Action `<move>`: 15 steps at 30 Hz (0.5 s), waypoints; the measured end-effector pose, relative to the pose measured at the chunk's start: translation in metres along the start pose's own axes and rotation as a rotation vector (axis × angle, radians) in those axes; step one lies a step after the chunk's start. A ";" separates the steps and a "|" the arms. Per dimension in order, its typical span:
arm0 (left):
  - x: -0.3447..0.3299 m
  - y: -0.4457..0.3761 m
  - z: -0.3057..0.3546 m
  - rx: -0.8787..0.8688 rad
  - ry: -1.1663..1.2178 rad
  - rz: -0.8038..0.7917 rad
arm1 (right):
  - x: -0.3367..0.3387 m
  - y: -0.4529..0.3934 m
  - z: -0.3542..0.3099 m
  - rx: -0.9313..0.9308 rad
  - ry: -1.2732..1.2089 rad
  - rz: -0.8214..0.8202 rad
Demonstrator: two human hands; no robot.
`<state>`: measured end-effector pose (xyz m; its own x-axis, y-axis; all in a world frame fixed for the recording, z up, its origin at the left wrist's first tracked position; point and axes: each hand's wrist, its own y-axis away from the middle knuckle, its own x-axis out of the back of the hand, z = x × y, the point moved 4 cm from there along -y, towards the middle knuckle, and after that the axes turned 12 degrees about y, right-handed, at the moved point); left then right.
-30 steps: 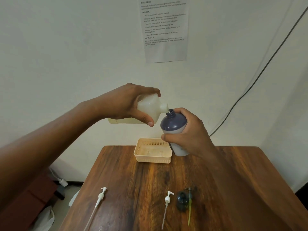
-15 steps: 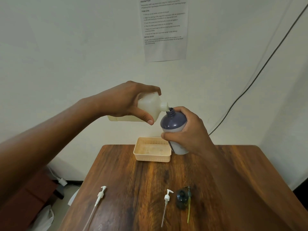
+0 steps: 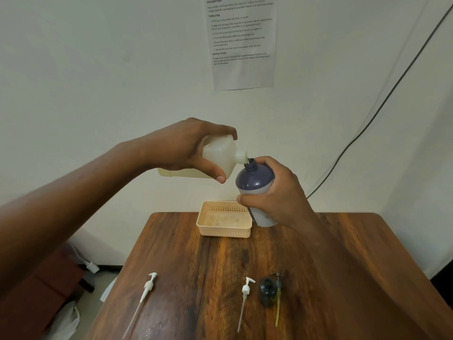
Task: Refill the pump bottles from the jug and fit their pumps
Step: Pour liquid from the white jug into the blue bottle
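My left hand (image 3: 186, 148) grips a translucent white jug (image 3: 220, 157), tipped on its side with its spout resting at the mouth of a purple and white bottle (image 3: 255, 182). My right hand (image 3: 279, 192) holds that bottle upright in the air above the table's far edge. Two white pumps lie on the wooden table (image 3: 343, 278): one at the near left (image 3: 148, 287), one near the middle (image 3: 246, 288). Beside the middle pump stands a small dark bottle (image 3: 267, 292), with a dark pump with a yellow-green tube (image 3: 278, 300) next to it.
A beige plastic basket (image 3: 224, 229) sits at the table's far edge, just below the held bottle. A printed sheet (image 3: 242, 40) hangs on the wall and a black cable (image 3: 367, 119) runs down the right of it. A plug and bags lie on the floor at left.
Both hands, jug and bottle have risen slightly in the view together. The spout stays at the bottle's mouth.
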<state>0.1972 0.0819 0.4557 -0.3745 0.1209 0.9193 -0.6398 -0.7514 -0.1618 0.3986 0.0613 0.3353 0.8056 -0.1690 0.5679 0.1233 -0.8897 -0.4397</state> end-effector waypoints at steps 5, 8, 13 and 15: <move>0.000 0.001 0.001 0.005 -0.001 -0.002 | -0.001 0.000 0.000 0.000 0.000 -0.002; 0.000 0.000 0.001 0.015 -0.012 0.000 | -0.001 0.000 0.000 0.004 -0.002 -0.001; 0.000 0.001 0.003 0.018 -0.024 -0.010 | -0.002 0.002 0.001 -0.002 -0.002 -0.004; 0.000 0.002 0.004 0.013 -0.016 -0.005 | -0.002 0.002 0.001 -0.001 -0.004 -0.003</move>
<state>0.1986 0.0782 0.4570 -0.3603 0.1143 0.9258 -0.6328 -0.7591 -0.1525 0.3978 0.0600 0.3329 0.8074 -0.1646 0.5666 0.1250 -0.8908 -0.4369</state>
